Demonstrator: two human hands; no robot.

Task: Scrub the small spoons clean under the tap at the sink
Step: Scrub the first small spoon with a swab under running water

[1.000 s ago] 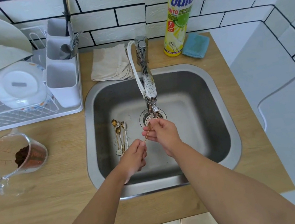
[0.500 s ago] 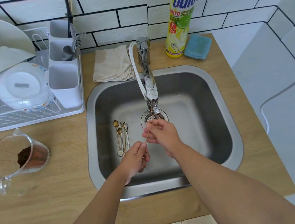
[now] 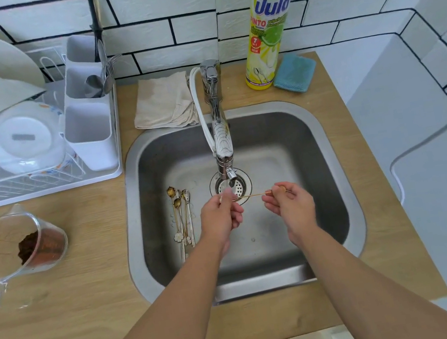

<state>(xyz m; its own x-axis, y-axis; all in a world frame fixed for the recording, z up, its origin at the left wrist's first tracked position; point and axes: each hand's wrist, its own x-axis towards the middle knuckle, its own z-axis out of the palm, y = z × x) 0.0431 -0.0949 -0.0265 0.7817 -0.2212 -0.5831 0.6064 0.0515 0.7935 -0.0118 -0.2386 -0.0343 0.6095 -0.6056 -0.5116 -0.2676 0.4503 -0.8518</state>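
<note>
A thin gold small spoon [image 3: 253, 195] lies level between my two hands, just below the tap spout [image 3: 224, 151] and over the drain [image 3: 231, 187]. My left hand [image 3: 220, 217] pinches one end of it, my right hand [image 3: 291, 205] pinches the other end. Both ends are hidden in my fingers. Several more small spoons [image 3: 181, 215], gold and silver, lie side by side on the sink floor to the left of my left hand. The steel sink [image 3: 334, 179] is set into a wooden counter.
A white dish rack [image 3: 39, 183] with plates, bowls and a cutlery holder stands at the left. A glass jug [image 3: 18, 250] with brown grounds lies on the counter. Behind the sink are a beige cloth [image 3: 164, 102], a dish-soap bottle [image 3: 268, 24] and a blue sponge [image 3: 293, 73].
My hands have moved apart, the right one to the right. The spoon now lies level between them instead of slanting. My left hand has risen toward the spout.
</note>
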